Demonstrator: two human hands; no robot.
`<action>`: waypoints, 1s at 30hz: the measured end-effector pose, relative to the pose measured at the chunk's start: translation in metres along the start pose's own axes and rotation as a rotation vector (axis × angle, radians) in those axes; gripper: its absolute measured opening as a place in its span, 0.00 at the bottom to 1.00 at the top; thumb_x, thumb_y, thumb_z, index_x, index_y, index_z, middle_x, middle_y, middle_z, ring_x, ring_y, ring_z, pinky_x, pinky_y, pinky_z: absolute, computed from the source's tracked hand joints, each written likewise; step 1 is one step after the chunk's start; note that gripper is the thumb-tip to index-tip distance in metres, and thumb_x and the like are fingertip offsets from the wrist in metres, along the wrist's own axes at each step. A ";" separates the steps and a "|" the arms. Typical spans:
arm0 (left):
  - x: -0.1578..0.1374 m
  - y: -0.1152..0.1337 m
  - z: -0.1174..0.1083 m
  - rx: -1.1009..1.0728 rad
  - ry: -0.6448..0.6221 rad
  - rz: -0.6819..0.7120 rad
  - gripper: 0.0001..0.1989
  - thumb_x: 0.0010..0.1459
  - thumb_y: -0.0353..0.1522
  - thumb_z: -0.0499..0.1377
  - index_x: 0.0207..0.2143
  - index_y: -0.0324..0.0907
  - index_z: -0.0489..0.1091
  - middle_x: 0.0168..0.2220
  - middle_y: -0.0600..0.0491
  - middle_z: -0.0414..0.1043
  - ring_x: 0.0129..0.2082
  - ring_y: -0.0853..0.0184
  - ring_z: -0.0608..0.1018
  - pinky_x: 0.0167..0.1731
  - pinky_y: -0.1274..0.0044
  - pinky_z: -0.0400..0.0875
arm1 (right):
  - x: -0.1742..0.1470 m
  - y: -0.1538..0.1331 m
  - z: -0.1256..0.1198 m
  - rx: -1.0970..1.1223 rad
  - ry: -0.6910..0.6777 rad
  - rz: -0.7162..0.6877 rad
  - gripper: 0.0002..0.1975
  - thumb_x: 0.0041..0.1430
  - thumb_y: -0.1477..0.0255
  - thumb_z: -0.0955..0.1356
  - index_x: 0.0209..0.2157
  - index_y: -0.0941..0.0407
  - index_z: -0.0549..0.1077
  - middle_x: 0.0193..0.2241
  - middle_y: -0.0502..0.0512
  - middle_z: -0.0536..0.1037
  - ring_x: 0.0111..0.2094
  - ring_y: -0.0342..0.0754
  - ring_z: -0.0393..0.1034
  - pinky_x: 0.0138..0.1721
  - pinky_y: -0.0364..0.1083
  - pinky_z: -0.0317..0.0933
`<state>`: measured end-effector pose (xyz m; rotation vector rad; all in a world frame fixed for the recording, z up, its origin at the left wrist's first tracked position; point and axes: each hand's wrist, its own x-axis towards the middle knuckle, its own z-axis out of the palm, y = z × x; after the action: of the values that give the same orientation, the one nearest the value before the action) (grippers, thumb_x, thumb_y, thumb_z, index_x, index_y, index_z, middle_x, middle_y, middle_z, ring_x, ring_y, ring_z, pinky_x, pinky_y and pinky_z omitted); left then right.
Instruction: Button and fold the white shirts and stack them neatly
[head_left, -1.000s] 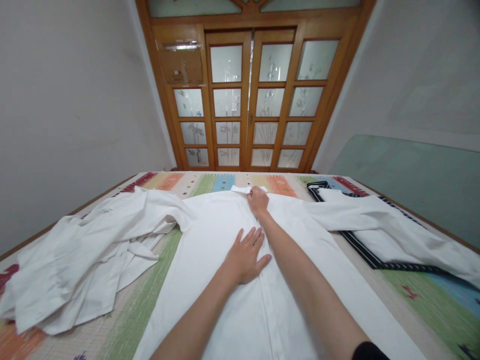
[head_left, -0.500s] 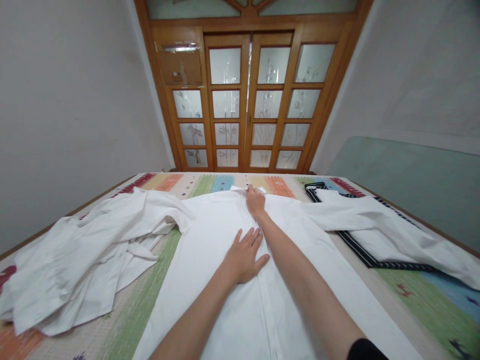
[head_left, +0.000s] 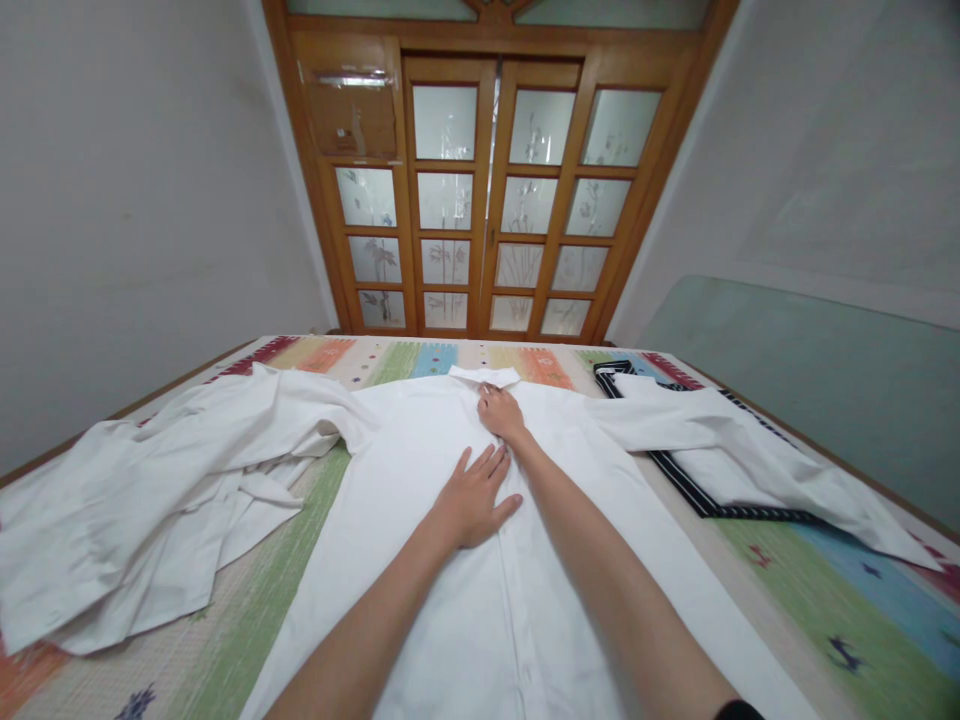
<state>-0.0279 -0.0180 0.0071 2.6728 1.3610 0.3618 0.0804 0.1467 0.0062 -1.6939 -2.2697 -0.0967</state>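
Before you, the white shirt (head_left: 480, 600) lies spread on the striped cover (head_left: 262, 600). Your left hand (head_left: 472, 500) presses its front — palm down, fingers spread. Just beyond, your right hand (head_left: 501, 412) grips the cloth below the collar (head_left: 480, 376). Rumpled white cloth (head_left: 187, 470) lies left, a black-edged garment (head_left: 720, 480) right — wooden doors (head_left: 448, 165) behind.

Your multicoloured, striped cover (head_left: 262, 600), spread with white clothes
A white shirt (head_left: 405, 440) runs from twelve to six o'clock; rumpled white cloth (head_left: 157, 510) lies at your nine, a folded black-trimmed piece (head_left: 712, 480) near your three, partly under a sleeve (head_left: 675, 420).
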 end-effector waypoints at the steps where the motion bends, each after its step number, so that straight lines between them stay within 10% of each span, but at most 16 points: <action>1: 0.000 0.000 0.000 0.000 -0.002 -0.001 0.33 0.67 0.48 0.37 0.68 0.39 0.48 0.68 0.45 0.49 0.69 0.60 0.49 0.66 0.59 0.41 | -0.003 0.000 0.000 -0.003 -0.008 0.009 0.23 0.67 0.73 0.56 0.60 0.60 0.65 0.61 0.63 0.67 0.58 0.53 0.61 0.58 0.50 0.52; 16: 0.001 0.003 -0.004 -0.005 -0.017 -0.036 0.31 0.68 0.45 0.39 0.67 0.40 0.50 0.68 0.46 0.52 0.69 0.62 0.51 0.67 0.61 0.42 | -0.011 -0.003 -0.001 0.022 -0.086 0.093 0.26 0.69 0.69 0.52 0.65 0.62 0.57 0.66 0.63 0.58 0.65 0.57 0.52 0.62 0.58 0.45; 24: 0.003 -0.003 0.007 0.019 0.072 -0.083 0.28 0.68 0.43 0.40 0.66 0.42 0.54 0.66 0.48 0.56 0.68 0.61 0.55 0.66 0.62 0.46 | -0.017 -0.006 -0.008 0.050 0.057 0.110 0.20 0.64 0.74 0.56 0.48 0.62 0.74 0.49 0.67 0.76 0.52 0.56 0.67 0.53 0.51 0.58; 30: 0.003 -0.002 0.005 0.021 0.065 -0.082 0.28 0.68 0.42 0.40 0.65 0.40 0.55 0.66 0.46 0.55 0.67 0.61 0.56 0.66 0.62 0.47 | -0.015 -0.007 -0.006 0.045 0.272 -0.030 0.27 0.57 0.74 0.62 0.58 0.69 0.65 0.62 0.70 0.62 0.64 0.59 0.51 0.63 0.54 0.45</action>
<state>-0.0265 -0.0143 0.0027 2.6334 1.4958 0.4319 0.0790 0.1295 0.0091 -1.5211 -2.0805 -0.2643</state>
